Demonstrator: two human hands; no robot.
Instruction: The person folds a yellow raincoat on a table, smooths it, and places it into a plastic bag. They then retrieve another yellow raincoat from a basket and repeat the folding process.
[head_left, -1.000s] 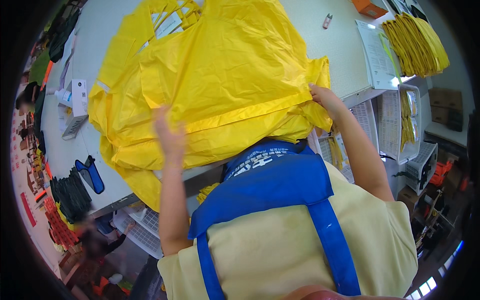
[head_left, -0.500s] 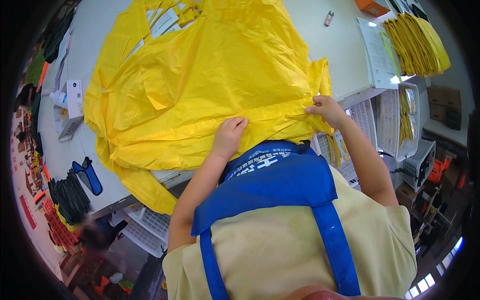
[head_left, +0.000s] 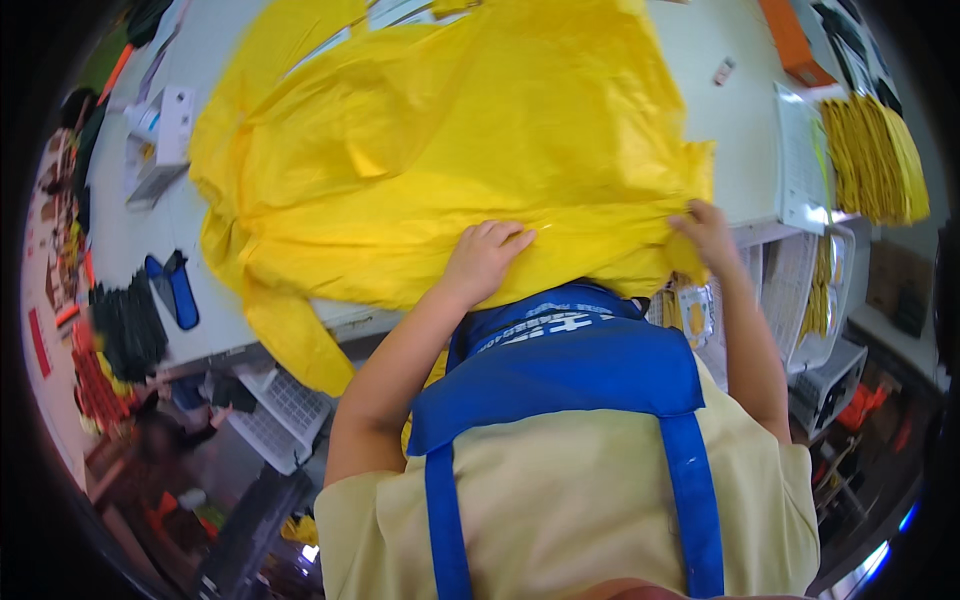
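A large yellow jacket (head_left: 480, 120) of thin, shiny cloth lies spread over the table, one sleeve (head_left: 300, 335) hanging past the near edge at left. Along its near side runs a long folded hem. My left hand (head_left: 485, 262) is on this hem near the middle, fingers bent and thumb pressed together on the cloth. At the right end my right hand (head_left: 707, 235) pinches the hem's corner. Small thread snips (head_left: 724, 71) lie on the table beyond the jacket at right. White labels or papers (head_left: 395, 12) show at the far edge.
The white table (head_left: 738, 130) carries a paper sheet (head_left: 803, 160), a stack of folded yellow garments (head_left: 872, 160) and an orange box (head_left: 795, 45) at right. A white box (head_left: 160, 150) and a blue-and-black pouch (head_left: 178, 290) sit at left. White plastic baskets (head_left: 275, 410) are below.
The view has shifted, so the table things appear moved. Both hands stay at the hem, the left with its fingers a little more raised; the cloth near the right hand is bunched differently.
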